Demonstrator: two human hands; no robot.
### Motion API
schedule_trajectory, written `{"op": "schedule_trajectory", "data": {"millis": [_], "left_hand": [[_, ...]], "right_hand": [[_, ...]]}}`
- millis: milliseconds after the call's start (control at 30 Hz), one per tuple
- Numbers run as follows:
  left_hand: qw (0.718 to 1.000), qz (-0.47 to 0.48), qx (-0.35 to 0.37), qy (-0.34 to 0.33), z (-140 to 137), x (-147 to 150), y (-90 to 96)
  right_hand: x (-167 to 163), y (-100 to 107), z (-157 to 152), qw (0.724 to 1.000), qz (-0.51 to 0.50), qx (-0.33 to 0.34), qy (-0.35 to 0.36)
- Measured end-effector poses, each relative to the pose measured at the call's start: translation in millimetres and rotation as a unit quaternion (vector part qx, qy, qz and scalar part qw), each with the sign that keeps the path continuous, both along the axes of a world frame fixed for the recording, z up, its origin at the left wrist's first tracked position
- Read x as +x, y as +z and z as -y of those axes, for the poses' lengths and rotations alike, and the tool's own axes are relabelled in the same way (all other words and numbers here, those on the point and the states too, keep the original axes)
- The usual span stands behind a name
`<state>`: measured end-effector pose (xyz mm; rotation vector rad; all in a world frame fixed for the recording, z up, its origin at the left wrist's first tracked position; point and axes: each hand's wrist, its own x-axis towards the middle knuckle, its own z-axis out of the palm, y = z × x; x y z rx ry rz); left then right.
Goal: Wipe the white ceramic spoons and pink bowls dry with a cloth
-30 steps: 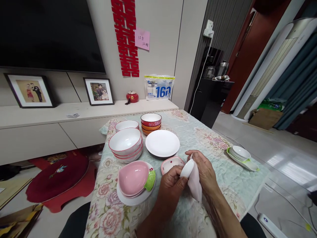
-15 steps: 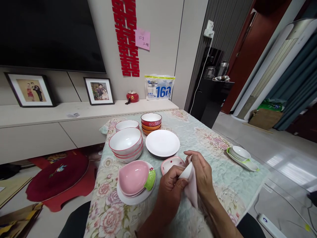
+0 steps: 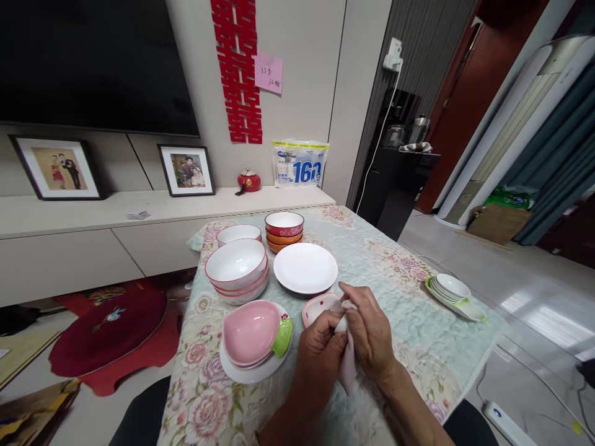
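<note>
My left hand (image 3: 320, 356) pinches a small white dish (image 3: 341, 324), mostly hidden by my fingers. Wrapped over that dish's far side is a pale pink cloth (image 3: 348, 368), gripped by my right hand (image 3: 372, 331), and its loose end hangs between my wrists. Just beyond my fingers sits a pink-rimmed dish with red dots (image 3: 320, 305), partly covered by my hands. To the left, pink peach-shaped bowls (image 3: 251, 334) with a green leaf rest on a white plate (image 3: 246, 375). A stack of white plates (image 3: 305, 267) stands behind the dotted dish.
Stacked red-rimmed white bowls (image 3: 236, 265) stand at the left, another white bowl (image 3: 238, 233) behind them. Red and orange bowls (image 3: 284, 230) are stacked at the back. Small white dishes on a leaf-edged tray (image 3: 471, 311) lie near the right edge of the flowered tablecloth (image 3: 214, 396).
My right hand has moved left and closer to my left hand, bringing the cloth over the small dish. Less of the dish shows now. The stacks on the table have stayed put.
</note>
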<state>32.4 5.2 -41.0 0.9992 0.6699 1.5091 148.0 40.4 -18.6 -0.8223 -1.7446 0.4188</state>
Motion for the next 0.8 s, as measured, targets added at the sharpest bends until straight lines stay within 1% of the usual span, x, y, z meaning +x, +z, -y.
{"op": "schedule_trajectory", "data": {"millis": [33,67,100,167,200,233,267,300,333,367,400,433,467,500,533,567,600,667,700,733,767,800], "left_hand": [[1.0,-0.001,0.005,-0.004,1.1,-0.7,2.2],[1.0,0.0,0.012,-0.006,2.0,-1.2,3.9],[1.0,0.003,0.019,-0.008,2.6,-1.2,5.1],[0.999,0.021,0.035,-0.011,2.2,-0.3,5.8],[0.999,0.031,0.041,-0.014,1.5,0.5,5.4],[0.998,0.04,0.046,-0.019,0.5,1.4,4.8],[0.997,0.047,0.048,-0.025,-0.6,2.1,3.9],[0.997,0.052,0.044,-0.033,-1.6,2.7,3.0],[0.997,0.053,0.032,-0.041,-2.3,3.0,1.9],[0.998,0.048,0.013,-0.05,-2.7,3.0,0.9],[0.997,0.039,-0.011,-0.058,-2.8,2.8,-0.2],[0.997,0.027,-0.034,-0.065,-2.7,2.5,-1.1],[0.996,0.014,-0.052,-0.07,-2.4,2.2,-1.9],[0.996,0.001,-0.061,-0.07,-1.9,1.9,-2.5],[0.995,-0.011,-0.063,-0.071,-1.4,1.8,-2.9],[0.996,-0.021,-0.059,-0.066,-1.0,1.8,-3.1],[0.997,-0.033,-0.048,-0.054,-0.5,1.8,-3.1],[0.998,-0.061,-0.013,-0.012,0.2,1.5,-2.4],[0.997,-0.075,0.002,0.009,0.6,1.0,-1.7],[0.996,-0.086,0.011,0.022,1.0,0.3,-0.5],[0.996,-0.09,0.012,0.026,1.5,-0.6,1.1],[0.996,-0.09,0.006,0.018,2.0,-1.6,3.3]], "right_hand": [[-0.4,-0.2,-1.1,0.997,-0.052,-0.053,-0.008],[-1.4,0.0,-2.1,0.986,-0.115,-0.118,-0.013],[-2.8,0.6,-3.0,0.966,-0.179,-0.186,-0.008],[-5.6,2.5,-5.1,0.911,-0.287,-0.295,0.021],[-6.2,3.6,-6.4,0.886,-0.325,-0.327,0.035],[-5.8,4.7,-7.9,0.869,-0.348,-0.35,0.044],[-4.1,5.5,-9.5,0.858,-0.356,-0.367,0.05],[-1.3,6.3,-10.9,0.855,-0.353,-0.377,0.053],[2.5,6.9,-12.1,0.86,-0.337,-0.38,0.053],[6.9,7.4,-12.9,0.873,-0.307,-0.375,0.049],[11.4,8.0,-13.1,0.896,-0.263,-0.356,0.039],[15.3,8.6,-12.6,0.924,-0.208,-0.321,0.02],[18.1,9.2,-11.5,0.952,-0.145,-0.27,-0.004],[19.6,10.0,-9.9,0.975,-0.078,-0.209,-0.024],[19.5,10.6,-7.9,0.989,-0.015,-0.144,-0.039],[18.0,11.2,-5.6,0.995,0.04,-0.078,-0.048],[15.4,11.5,-3.3,0.995,0.086,-0.018,-0.052],[8.8,11.3,0.5,0.985,0.147,0.071,-0.05],[5.7,10.8,1.7,0.982,0.157,0.09,-0.048],[3.3,10.1,2.1,0.984,0.147,0.089,-0.048],[1.6,9.3,1.8,0.99,0.117,0.064,-0.05],[0.7,8.7,0.7,0.996,0.065,0.016,-0.055]]}}
